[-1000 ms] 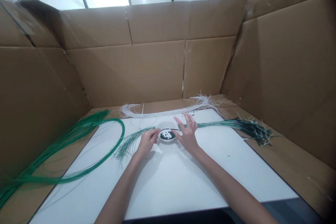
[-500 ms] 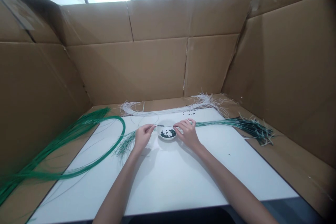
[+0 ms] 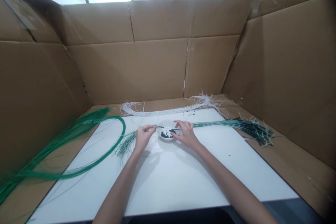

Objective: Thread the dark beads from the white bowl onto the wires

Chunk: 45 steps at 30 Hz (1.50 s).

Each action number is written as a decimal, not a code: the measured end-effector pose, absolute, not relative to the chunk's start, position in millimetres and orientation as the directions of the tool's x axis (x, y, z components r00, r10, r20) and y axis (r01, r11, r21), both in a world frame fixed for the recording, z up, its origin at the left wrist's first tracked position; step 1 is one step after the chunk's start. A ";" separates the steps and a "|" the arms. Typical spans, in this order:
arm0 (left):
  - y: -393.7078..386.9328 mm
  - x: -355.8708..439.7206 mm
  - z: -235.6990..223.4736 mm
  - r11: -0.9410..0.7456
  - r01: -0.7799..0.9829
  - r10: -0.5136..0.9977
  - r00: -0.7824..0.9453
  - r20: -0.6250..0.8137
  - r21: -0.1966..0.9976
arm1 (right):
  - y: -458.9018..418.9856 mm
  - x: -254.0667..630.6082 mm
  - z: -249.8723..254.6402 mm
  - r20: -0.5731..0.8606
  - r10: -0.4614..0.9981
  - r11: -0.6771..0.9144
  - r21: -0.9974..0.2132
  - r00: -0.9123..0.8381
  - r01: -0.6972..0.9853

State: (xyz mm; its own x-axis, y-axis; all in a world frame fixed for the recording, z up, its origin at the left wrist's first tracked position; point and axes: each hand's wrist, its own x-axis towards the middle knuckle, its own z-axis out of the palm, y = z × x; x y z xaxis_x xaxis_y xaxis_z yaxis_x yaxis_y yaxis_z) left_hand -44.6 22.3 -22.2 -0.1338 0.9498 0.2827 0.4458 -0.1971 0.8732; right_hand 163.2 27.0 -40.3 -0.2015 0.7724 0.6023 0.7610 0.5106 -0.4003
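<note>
My left hand (image 3: 143, 138) is closed at the left of a small white bowl (image 3: 168, 140), its thumb and fingertips pinching a thin string of dark beads (image 3: 160, 127). The string stretches to the right across the bowl. On the bowl's right side, my right hand (image 3: 186, 134) is open, thumb and forefinger apart around the far stretch of the string. Whether its other fingers touch the string is hidden. Loose dark beads (image 3: 166, 134) lie in the bottom of the bowl.
Behind the bowl runs a bundle of green strands (image 3: 214, 123) with dark beaded ends (image 3: 256, 131) at right. A looped green bundle (image 3: 105, 157) lies at left, white strands (image 3: 162, 112) at the back. Loose beads dot the white table (image 3: 168, 182). Cardboard walls (image 3: 147, 73) surround it.
My left hand moved left, away from the bowl, keeping its pinch on the string. My right hand closed on the string half a second ago; now its thumb and forefinger are apart again.
</note>
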 end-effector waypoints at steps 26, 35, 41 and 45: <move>17.7 -40.0 -18.6 -0.215 0.338 0.977 0.084 0.198 0.916 | 24.8 164.4 -32.8 0.687 0.660 0.669 -0.351 -0.306 0.655; 35.2 -50.5 12.8 -0.360 0.279 0.932 0.058 0.358 0.890 | 64.1 222.1 30.3 0.790 0.559 0.622 -0.201 -0.250 0.757; 51.5 -55.6 43.5 -0.376 0.271 0.920 -0.005 0.392 0.886 | 81.2 278.5 88.7 0.781 0.556 0.497 -0.036 -0.286 0.867; 56.9 -58.2 53.1 -0.354 0.273 0.928 -0.013 0.371 0.895 | 88.5 318.8 104.3 0.776 0.589 0.380 -0.020 -0.226 0.925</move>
